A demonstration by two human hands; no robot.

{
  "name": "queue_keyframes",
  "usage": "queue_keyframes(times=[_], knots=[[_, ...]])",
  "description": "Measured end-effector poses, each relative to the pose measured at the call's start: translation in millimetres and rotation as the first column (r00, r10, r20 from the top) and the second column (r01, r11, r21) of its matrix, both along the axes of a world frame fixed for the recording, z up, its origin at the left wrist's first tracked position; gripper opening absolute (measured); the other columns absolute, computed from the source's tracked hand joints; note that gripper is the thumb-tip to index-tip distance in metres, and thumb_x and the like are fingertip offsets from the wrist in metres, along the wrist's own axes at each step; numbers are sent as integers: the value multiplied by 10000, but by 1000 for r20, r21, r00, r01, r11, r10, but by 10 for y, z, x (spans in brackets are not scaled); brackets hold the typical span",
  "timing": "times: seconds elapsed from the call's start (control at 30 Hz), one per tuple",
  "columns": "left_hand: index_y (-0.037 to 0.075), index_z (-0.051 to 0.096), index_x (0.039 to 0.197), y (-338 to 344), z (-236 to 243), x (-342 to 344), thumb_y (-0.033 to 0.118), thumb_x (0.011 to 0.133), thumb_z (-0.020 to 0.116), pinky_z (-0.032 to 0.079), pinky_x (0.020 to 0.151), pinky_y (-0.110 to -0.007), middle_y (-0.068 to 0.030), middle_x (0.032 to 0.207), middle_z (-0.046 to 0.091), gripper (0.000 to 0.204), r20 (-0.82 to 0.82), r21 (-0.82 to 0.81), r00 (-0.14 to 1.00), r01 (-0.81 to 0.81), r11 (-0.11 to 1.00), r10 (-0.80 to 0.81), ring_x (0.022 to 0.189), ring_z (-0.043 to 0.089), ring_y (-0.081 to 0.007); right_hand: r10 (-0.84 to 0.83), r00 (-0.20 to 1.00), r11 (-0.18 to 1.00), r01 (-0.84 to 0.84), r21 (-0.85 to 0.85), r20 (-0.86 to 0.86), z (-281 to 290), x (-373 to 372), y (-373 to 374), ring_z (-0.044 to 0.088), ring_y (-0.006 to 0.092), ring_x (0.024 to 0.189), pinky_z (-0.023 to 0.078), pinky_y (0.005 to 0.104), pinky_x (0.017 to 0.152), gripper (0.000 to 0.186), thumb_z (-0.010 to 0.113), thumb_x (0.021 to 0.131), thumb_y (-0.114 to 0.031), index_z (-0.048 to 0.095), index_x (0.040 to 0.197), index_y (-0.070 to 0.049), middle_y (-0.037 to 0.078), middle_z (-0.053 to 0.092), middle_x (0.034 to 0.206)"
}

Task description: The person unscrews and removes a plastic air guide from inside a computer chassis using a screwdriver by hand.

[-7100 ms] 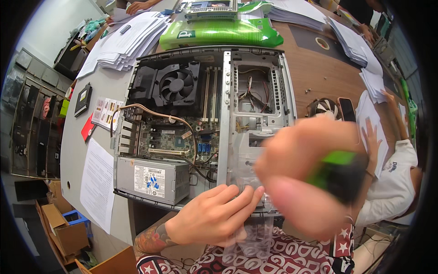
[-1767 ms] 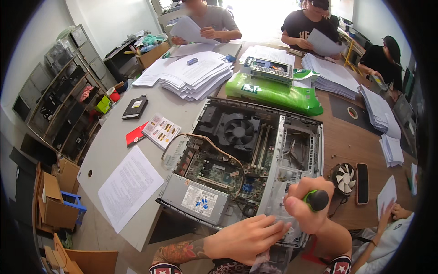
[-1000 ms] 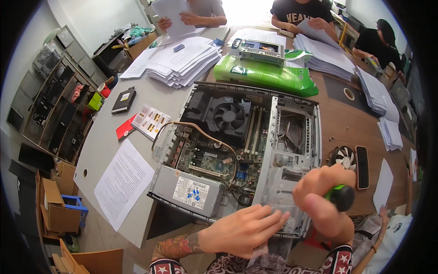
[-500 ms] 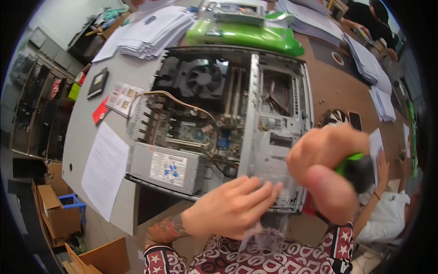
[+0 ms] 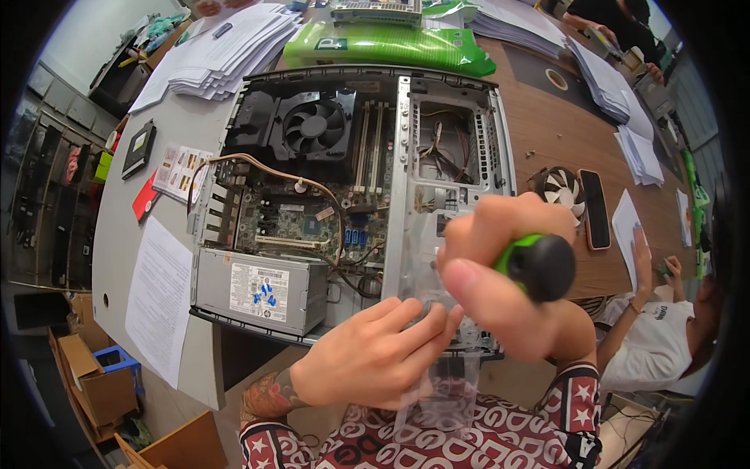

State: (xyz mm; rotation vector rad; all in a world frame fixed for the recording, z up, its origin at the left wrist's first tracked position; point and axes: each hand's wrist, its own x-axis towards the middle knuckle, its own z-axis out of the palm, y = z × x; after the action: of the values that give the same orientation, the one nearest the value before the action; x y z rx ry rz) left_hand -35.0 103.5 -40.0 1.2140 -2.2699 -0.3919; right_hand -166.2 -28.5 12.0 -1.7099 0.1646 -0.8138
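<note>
One green-black tool [image 5: 541, 266] shifted left, two hands [image 5: 363, 352] [image 5: 488, 270] at one computer [image 5: 396, 203]

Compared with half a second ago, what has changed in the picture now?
The right hand, gripping the green-and-black handle, has moved left, further over the computer case. The handle, which leaned right, now points its black end more toward the camera. The view has shifted. Nothing was visibly taken up or let go. The left hand stays at the clear plastic; the case, loose fan and phone look unmoved.
</note>
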Motion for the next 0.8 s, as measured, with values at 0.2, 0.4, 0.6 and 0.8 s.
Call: queue_keyframes(times=[0.2, 0.4, 0.6, 0.8], knots=[[-131, 515, 1223, -55, -6, -1, 219, 645, 649, 447, 735, -303, -111, 1024, 538, 688, -19, -26, 999, 46, 999, -46, 834, 512, -204, -141, 983, 976, 117, 184, 122, 198, -38, 154, 350, 112, 428, 292, 285, 412, 162, 544, 760, 32, 421, 664, -11, 44, 444, 541], [-127, 516, 1225, 0, -30, -15, 220, 646, 653, 447, 736, -300, -106, 1026, 535, 688, 12, -45, 1000, -16, 999, 17, 828, 512, -201, -38, 999, 985, 39, 169, -7, 25, 1, 72, 359, 105, 446, 331, 291, 447, 191, 579, 766, -2, 419, 664, -23, 44, 443, 528], [-117, 520, 1226, -64, 5, -18, 234, 636, 674, 448, 739, -299, -103, 1038, 544, 703, -17, -22, 999, 29, 999, -29, 836, 516, -199, -46, 988, 982, 17, 188, 147, 173, -123, 45, 353, 91, 439, 310, 269, 428, 180, 558, 778, 11, 417, 674, -29, 43, 450, 527], [-115, 520, 1229, 28, -48, 33, 238, 637, 673, 449, 742, -297, -103, 1044, 546, 706, 15, -20, 999, -43, 999, 43, 840, 514, -197, -21, 1000, 971, 21, 239, -3, 77, 18, 63, 347, 96, 444, 290, 281, 426, 145, 523, 763, 40, 409, 696, -21, 28, 402, 523]])
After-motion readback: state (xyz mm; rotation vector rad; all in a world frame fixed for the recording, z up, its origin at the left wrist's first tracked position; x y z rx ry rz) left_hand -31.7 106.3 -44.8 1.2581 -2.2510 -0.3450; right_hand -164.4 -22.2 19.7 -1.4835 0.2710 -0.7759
